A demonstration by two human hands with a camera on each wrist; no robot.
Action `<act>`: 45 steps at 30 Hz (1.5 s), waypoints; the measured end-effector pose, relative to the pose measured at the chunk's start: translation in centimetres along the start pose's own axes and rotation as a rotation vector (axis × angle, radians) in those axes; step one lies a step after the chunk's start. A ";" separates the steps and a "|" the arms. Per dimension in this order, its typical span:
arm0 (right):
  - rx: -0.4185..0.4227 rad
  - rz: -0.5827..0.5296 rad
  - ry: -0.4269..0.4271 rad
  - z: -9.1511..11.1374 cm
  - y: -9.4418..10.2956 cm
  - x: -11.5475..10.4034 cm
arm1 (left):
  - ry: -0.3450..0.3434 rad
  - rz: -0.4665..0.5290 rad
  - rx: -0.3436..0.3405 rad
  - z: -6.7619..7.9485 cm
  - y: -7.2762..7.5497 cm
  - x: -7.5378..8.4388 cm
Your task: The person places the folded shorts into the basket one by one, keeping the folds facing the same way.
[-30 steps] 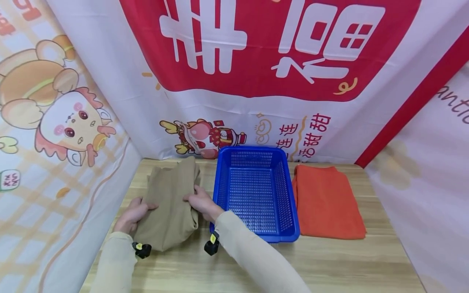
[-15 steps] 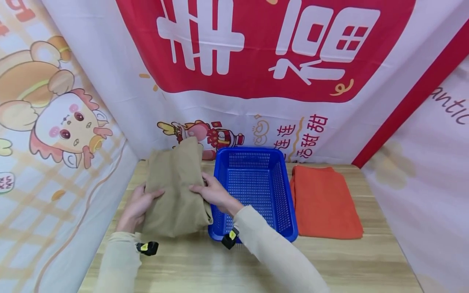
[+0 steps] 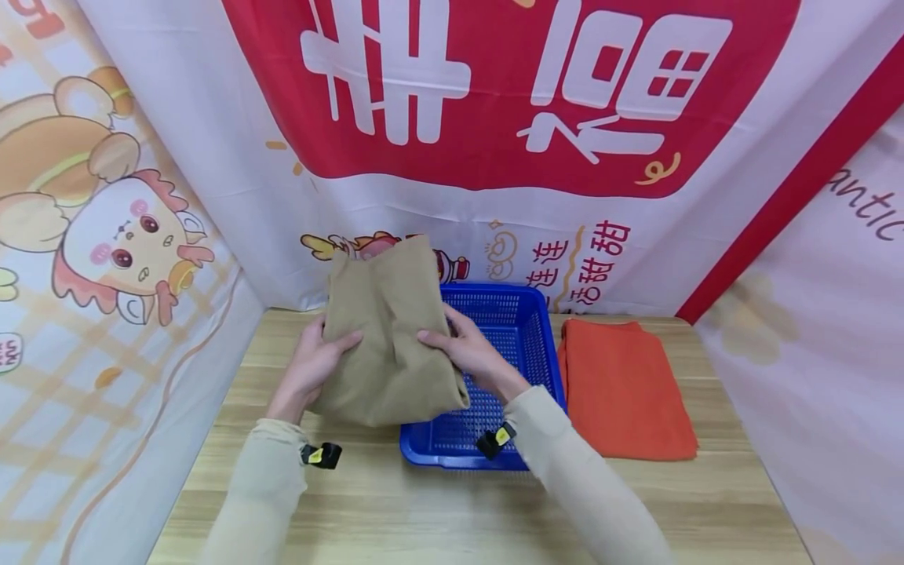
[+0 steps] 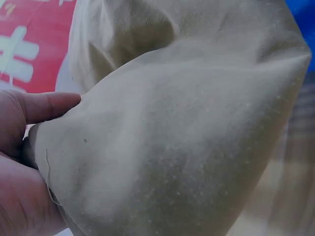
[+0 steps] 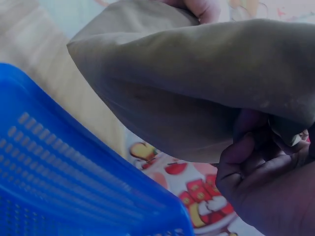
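Note:
A folded khaki cloth [image 3: 384,345] hangs raised between both hands, covering the left part of a blue plastic basket [image 3: 526,314] in the head view. My left hand [image 3: 314,361] grips its left edge, thumb on top and the other fingers hidden behind. At the opposite edge my right hand [image 3: 480,349] holds the cloth the same way, above the basket. In the right wrist view, curled fingers [image 5: 241,152] tuck under the folds, beside the basket's perforated wall [image 5: 64,162]. Fabric [image 4: 162,132] fills most of the left wrist view.
A folded orange cloth [image 3: 625,392] lies on the wooden table [image 3: 424,518], just right of the basket. Printed fabric walls [image 3: 395,212] stand behind the table and at both sides.
Both hands have lifted the khaki cloth off the table and carried it rightward, from beside the basket to partly over it. The basket and orange cloth have stayed in place.

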State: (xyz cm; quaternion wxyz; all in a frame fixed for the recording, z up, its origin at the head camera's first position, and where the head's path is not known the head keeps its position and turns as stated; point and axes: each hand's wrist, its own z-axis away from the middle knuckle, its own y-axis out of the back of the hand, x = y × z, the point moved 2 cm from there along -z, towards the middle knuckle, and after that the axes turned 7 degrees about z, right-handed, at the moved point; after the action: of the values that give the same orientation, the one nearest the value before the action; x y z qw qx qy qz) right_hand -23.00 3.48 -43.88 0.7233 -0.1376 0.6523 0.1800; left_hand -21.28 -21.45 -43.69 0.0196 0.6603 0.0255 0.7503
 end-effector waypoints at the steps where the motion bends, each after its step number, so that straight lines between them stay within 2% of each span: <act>1: 0.008 -0.009 0.003 0.2 0.6 -0.1 | -0.010 0.007 -0.007 -0.2 -0.5 0.3; 5: 0.037 -0.032 0.003 0.8 2.7 -0.7 | -0.044 0.026 -0.026 -1.2 -2.6 1.3; 10: 0.067 -0.009 0.010 1.5 5.1 -0.7 | -0.079 0.044 -0.046 -2.3 -5.2 2.2; 18: 0.113 -0.020 0.008 2.4 8.2 0.0 | -0.097 0.015 -0.051 -3.7 -8.5 2.5; 22: 0.147 -0.049 -0.015 2.9 10.1 0.3 | -0.102 0.035 -0.058 -4.4 -9.9 2.5; 28: 0.181 -0.099 -0.083 3.7 13.2 1.6 | -0.040 0.086 -0.085 -5.6 -11.7 2.2; 34: 0.196 -0.116 -0.137 4.2 14.9 3.3 | 0.044 0.105 -0.088 -6.7 -13.1 1.1; 39: 0.211 -0.100 -0.179 4.2 15.6 5.2 | 0.106 0.130 -0.102 -7.2 -13.4 -0.6; 45: 0.214 -0.043 -0.215 4.5 15.9 6.7 | 0.171 0.113 -0.149 -7.0 -13.0 -2.4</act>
State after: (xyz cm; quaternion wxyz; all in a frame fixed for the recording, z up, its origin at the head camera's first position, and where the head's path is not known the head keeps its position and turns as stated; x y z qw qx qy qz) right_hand -25.42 20.28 -49.48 0.8034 -0.0536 0.5833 0.1074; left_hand -28.01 -8.68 -47.76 0.0240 0.5910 -0.0662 0.8036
